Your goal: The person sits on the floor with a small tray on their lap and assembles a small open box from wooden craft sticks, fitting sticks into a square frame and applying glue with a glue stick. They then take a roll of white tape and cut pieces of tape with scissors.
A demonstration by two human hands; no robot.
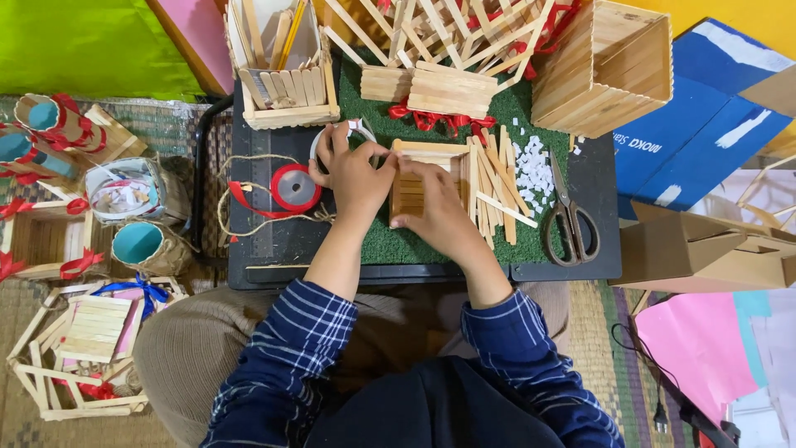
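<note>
A small flat panel of wooden craft sticks lies on a green felt mat over a black board. My left hand pinches the panel's upper left edge. My right hand presses down on its middle and lower part, fingers curled over the sticks. A loose pile of craft sticks lies just right of the panel.
A red ribbon spool and twine lie left of my hands. Scissors and white paper bits sit to the right. Stick-built boxes and a stick holder stand at the back. Finished stick crafts lie on the floor at left.
</note>
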